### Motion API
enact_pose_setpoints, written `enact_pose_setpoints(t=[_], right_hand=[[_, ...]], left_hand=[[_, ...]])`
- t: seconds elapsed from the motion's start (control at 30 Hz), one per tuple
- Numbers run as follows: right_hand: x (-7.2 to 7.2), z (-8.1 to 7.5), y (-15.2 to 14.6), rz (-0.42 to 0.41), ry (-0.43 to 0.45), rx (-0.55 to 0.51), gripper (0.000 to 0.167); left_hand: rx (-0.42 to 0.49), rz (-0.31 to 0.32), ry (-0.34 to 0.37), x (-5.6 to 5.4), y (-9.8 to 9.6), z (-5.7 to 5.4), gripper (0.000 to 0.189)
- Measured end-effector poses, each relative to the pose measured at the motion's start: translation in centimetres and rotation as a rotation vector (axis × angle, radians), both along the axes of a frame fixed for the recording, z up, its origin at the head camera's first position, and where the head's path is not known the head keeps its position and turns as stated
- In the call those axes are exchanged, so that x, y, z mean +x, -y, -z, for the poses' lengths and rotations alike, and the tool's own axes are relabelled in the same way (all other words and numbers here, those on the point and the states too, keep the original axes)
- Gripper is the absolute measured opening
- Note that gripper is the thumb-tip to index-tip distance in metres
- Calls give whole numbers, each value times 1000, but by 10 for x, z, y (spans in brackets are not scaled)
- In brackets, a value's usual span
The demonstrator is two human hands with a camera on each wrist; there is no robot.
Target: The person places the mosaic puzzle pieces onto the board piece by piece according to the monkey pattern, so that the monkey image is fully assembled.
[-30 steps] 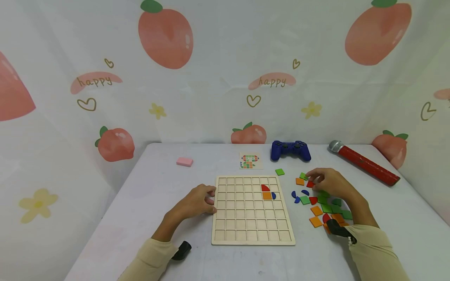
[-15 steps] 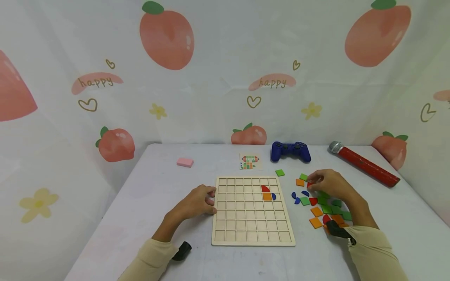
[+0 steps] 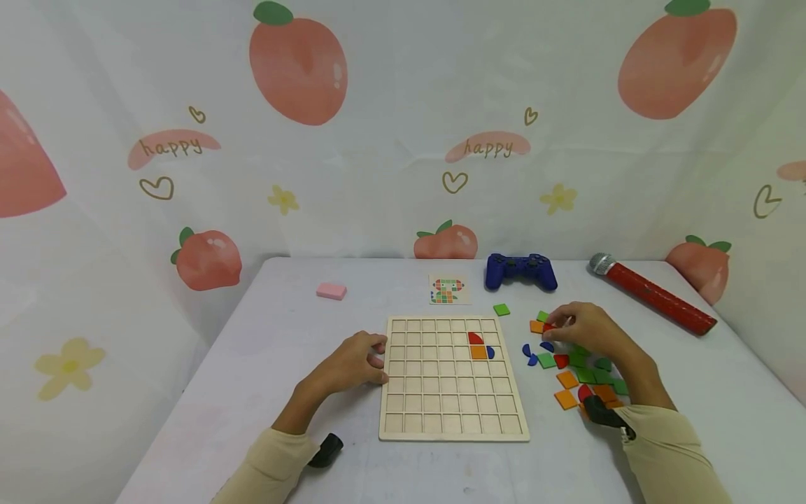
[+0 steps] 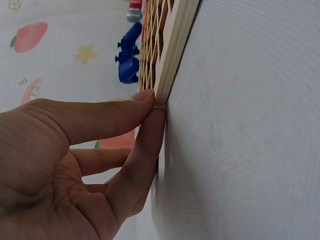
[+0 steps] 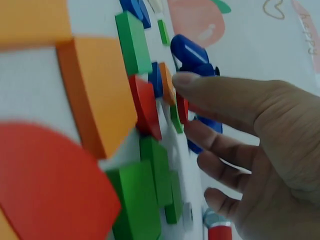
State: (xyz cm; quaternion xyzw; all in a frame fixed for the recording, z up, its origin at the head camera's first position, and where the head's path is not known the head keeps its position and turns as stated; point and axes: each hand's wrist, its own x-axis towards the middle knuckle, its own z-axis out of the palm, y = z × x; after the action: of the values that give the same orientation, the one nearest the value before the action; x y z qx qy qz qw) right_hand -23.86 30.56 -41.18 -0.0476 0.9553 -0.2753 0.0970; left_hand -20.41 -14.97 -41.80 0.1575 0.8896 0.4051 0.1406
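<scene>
A wooden grid board (image 3: pixel 442 404) lies flat, holding a red quarter-round tile (image 3: pixel 475 339), an orange square tile (image 3: pixel 478 352) and a blue half-round tile (image 3: pixel 490 353) in cells at its upper right. My left hand (image 3: pixel 350 360) holds the board's left edge; in the left wrist view, thumb and finger meet at the wooden rim (image 4: pixel 172 55). Over the loose tiles, my right hand (image 3: pixel 590 327) pinches a small red tile (image 5: pixel 182 108) between thumb and index finger. Its exact shape is mostly hidden by the fingers. An orange tile (image 3: pixel 536 326) and a green tile (image 3: pixel 543 316) lie beside these fingertips.
Several green, orange, red and blue tiles (image 3: pixel 586 376) spread right of the board, under the right forearm. Behind stand a patterned picture card (image 3: pixel 448 289), a blue game controller (image 3: pixel 520 271), a red microphone (image 3: pixel 658 295) and a pink block (image 3: pixel 331 290).
My right hand has shifted slightly left, with the red tile now moved left between its fingertips, near the orange tile. The left hand and the board have stayed put.
</scene>
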Motion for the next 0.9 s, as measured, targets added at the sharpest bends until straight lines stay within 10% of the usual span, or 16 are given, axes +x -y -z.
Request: enact_pose_setpoints(t=[0.9], right_hand=[[9, -5, 88, -309, -7, -114, 18]], left_hand=[[-7, -2, -8, 0, 1, 1, 74]])
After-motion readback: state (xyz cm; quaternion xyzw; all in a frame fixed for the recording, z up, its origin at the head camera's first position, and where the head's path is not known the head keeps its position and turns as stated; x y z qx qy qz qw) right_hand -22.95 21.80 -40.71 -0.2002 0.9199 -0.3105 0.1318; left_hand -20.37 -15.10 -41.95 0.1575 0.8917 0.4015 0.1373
